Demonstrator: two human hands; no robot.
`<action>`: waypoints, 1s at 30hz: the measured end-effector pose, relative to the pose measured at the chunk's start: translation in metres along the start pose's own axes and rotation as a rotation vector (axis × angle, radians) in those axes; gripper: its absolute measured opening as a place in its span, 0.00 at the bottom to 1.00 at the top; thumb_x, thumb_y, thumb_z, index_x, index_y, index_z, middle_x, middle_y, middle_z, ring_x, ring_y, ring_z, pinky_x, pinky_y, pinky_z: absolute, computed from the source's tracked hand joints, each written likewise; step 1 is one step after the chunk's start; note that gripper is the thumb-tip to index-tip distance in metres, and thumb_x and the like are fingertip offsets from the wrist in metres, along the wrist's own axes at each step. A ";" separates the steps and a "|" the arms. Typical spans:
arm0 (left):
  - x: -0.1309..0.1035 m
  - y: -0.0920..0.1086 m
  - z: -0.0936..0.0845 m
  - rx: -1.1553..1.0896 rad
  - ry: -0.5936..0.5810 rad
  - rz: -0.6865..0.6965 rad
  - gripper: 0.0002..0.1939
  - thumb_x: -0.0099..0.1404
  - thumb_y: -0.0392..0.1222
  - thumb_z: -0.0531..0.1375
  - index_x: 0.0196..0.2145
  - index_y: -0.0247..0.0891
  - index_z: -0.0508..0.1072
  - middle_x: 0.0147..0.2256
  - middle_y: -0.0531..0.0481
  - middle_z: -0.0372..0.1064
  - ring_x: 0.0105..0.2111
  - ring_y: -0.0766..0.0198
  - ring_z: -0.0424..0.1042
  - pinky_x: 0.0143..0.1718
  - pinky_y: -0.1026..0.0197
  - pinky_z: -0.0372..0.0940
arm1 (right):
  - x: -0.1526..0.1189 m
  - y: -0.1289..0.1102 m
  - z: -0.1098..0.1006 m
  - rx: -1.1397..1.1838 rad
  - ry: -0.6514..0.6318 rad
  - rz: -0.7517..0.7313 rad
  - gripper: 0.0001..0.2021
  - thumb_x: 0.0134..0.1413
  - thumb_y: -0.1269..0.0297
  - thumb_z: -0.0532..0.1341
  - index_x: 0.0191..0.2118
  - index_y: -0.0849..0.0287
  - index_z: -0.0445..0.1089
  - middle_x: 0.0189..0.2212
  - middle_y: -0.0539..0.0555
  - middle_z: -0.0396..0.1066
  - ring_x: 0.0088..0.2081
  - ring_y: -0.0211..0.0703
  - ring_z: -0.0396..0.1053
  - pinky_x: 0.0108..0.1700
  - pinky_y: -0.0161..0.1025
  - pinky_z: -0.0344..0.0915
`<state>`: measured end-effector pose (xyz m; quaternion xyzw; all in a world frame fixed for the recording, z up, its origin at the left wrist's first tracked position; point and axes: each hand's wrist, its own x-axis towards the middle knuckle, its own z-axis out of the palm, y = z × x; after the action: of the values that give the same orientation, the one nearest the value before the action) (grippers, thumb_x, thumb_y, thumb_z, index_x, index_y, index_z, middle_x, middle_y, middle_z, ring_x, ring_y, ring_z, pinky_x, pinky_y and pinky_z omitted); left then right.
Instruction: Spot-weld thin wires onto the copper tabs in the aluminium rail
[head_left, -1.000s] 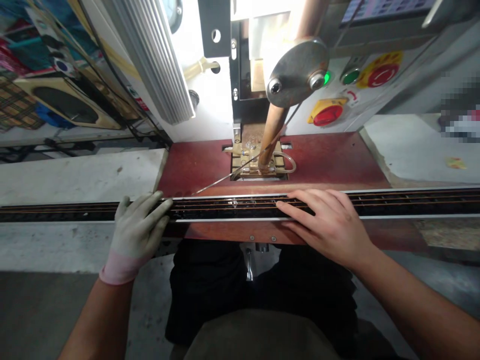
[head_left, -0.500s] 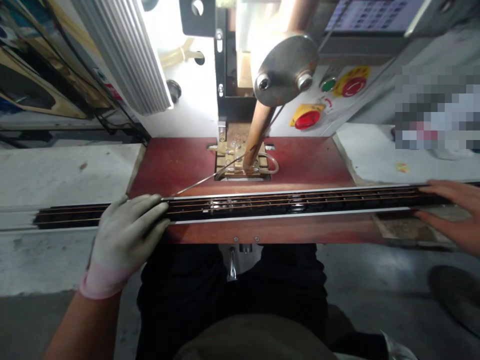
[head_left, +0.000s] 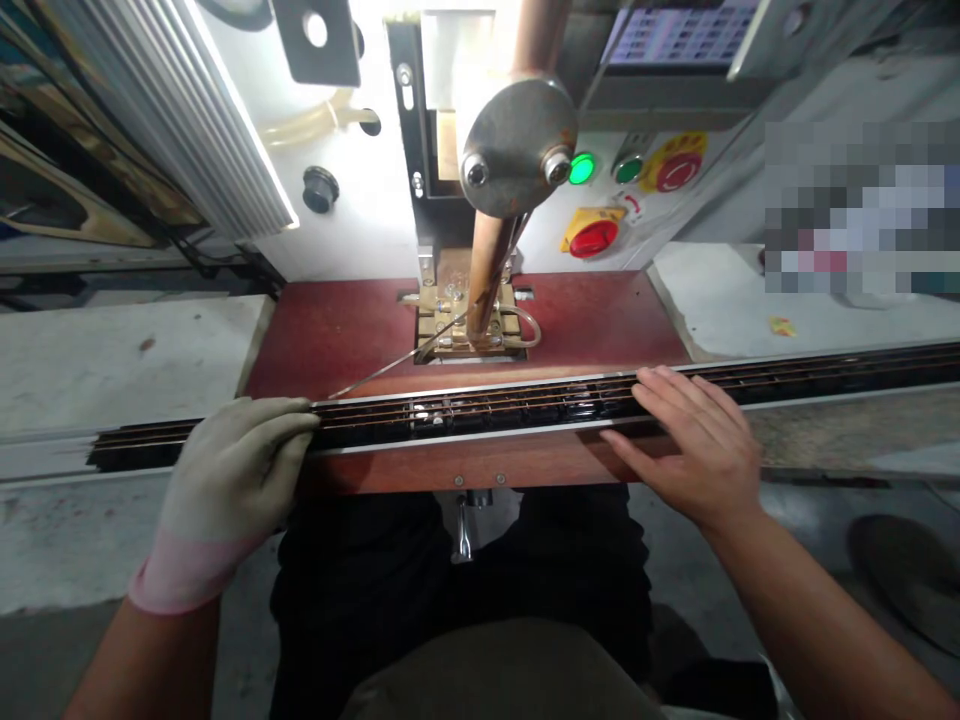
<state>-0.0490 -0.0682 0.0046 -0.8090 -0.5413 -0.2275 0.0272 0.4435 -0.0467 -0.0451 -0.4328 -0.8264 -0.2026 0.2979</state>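
A long white-edged channel (head_left: pixel 517 405) with black parts and thin copper-coloured rods in it runs across the front of the red table board (head_left: pixel 330 330). My left hand (head_left: pixel 240 470), in a pale glove with a pink cuff, is closed on the channel's left part. My bare right hand (head_left: pixel 694 440) lies over the channel right of the middle, fingers apart, the thumb near its front edge. Behind the channel, a copper post (head_left: pixel 484 270) stands over a brass fixture (head_left: pixel 431 325). A thin wire (head_left: pixel 375 375) slants from the fixture toward my left fingertips.
A white machine panel behind carries a lit green button (head_left: pixel 581 168), a red stop button (head_left: pixel 679 170) and a red rotary switch (head_left: pixel 592 238). A round steel plate (head_left: pixel 517 145) hangs above the fixture. White worktops (head_left: pixel 112 350) flank the red board.
My right hand has moved left along the channel from its far right part. My left hand stays on the left part. A lit green button now shows, and the view has shifted slightly.
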 end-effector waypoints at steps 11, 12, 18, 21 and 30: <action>0.011 -0.002 -0.009 0.017 -0.058 0.078 0.09 0.74 0.39 0.58 0.45 0.38 0.78 0.46 0.42 0.77 0.46 0.50 0.75 0.49 0.45 0.67 | 0.014 -0.022 0.001 0.028 -0.020 0.065 0.27 0.58 0.62 0.75 0.61 0.57 0.72 0.57 0.64 0.80 0.60 0.63 0.78 0.64 0.59 0.67; 0.012 -0.002 -0.009 0.012 -0.063 0.063 0.10 0.74 0.40 0.58 0.45 0.38 0.78 0.46 0.42 0.77 0.46 0.50 0.75 0.50 0.45 0.67 | 0.017 -0.026 0.002 0.035 -0.026 0.060 0.26 0.59 0.61 0.74 0.61 0.57 0.71 0.58 0.64 0.80 0.60 0.62 0.77 0.65 0.58 0.67; 0.015 -0.001 -0.011 -0.001 -0.099 0.004 0.11 0.74 0.43 0.56 0.43 0.44 0.78 0.44 0.45 0.78 0.45 0.50 0.75 0.50 0.45 0.67 | 0.032 -0.053 0.011 0.091 -0.038 0.056 0.24 0.63 0.62 0.72 0.62 0.57 0.70 0.59 0.64 0.79 0.61 0.59 0.77 0.65 0.55 0.65; 0.017 0.000 -0.012 -0.036 -0.115 -0.024 0.11 0.73 0.44 0.56 0.42 0.45 0.79 0.44 0.46 0.78 0.44 0.50 0.76 0.49 0.45 0.68 | 0.035 -0.061 0.013 0.097 -0.039 0.058 0.24 0.63 0.62 0.71 0.62 0.57 0.70 0.60 0.63 0.79 0.62 0.59 0.77 0.65 0.55 0.64; 0.007 0.001 -0.008 0.041 -0.071 -0.016 0.10 0.75 0.41 0.57 0.46 0.41 0.78 0.47 0.45 0.79 0.47 0.52 0.77 0.58 0.43 0.66 | 0.041 -0.076 0.019 0.112 -0.055 0.050 0.22 0.64 0.61 0.71 0.60 0.58 0.70 0.60 0.63 0.78 0.63 0.58 0.76 0.66 0.55 0.62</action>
<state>-0.0485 -0.0644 0.0148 -0.8116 -0.5528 -0.1876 0.0229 0.3551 -0.0523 -0.0377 -0.4414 -0.8332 -0.1364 0.3039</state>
